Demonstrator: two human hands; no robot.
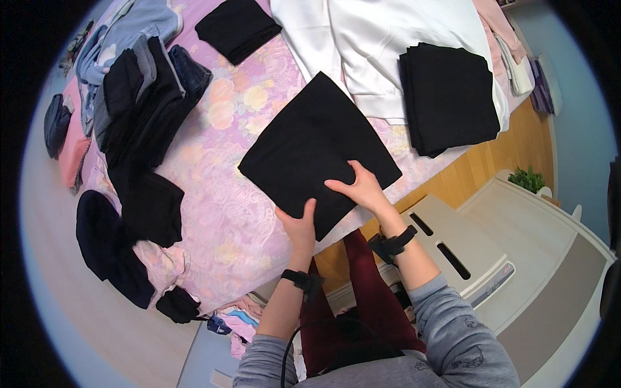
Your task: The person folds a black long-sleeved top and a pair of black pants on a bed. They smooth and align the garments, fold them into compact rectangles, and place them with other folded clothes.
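Observation:
A folded black garment (pixel 317 139) lies cornerwise at the bed's near edge, a flat square whose kind I cannot make out. My left hand (pixel 297 227) grips its near left side, thumb on top and fingers mostly hidden beneath. On the near right side my right hand (pixel 359 188) holds it too, the thumb laid across the cloth and the other fingers at and under the edge. Both wrists wear black straps.
Floral pink bedding (pixel 220 226) covers the bed. A black folded stack (pixel 449 97) sits to the right, partly on white fabric (pixel 381 45). Another folded black piece (pixel 237 29) lies farther off. Dark trousers (pixel 139 103) pile up leftward. A pale cabinet (pixel 446 239) stands at right.

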